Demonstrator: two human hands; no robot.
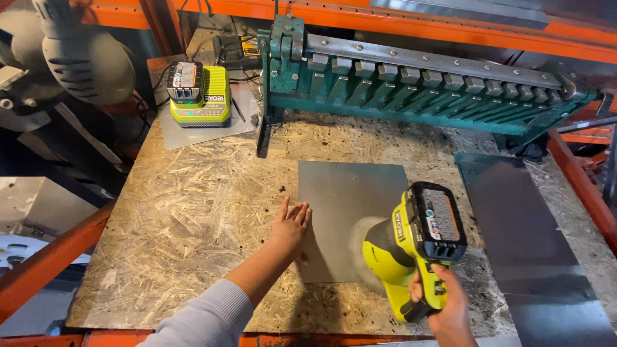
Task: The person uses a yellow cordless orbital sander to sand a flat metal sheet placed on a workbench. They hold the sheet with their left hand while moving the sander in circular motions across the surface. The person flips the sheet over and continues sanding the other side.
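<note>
Head view: left hand (292,222) is lying flat, fingers spread, pinning the left edge of a thin grey metal sheet (350,205) at desk (193,218) centre. Sheet likely light, springy, sharp-edged and slippery; best pressed flat, not pinched. Right hand (447,305) is wrapping tight around the handle of a yellow-green cordless polisher (411,247), fuzzy pad blurring on the sheet at 5 o'clock. Green bending brake (418,87) at 12.

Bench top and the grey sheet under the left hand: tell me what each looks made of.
Bench top: strand board, judging by its pressed wood flakes, raw and unfinished. Grey sheet: probably thin sheet metal, flat with a dull, faintly reflective surface and crisp edges; the alloy can't be told.
</note>
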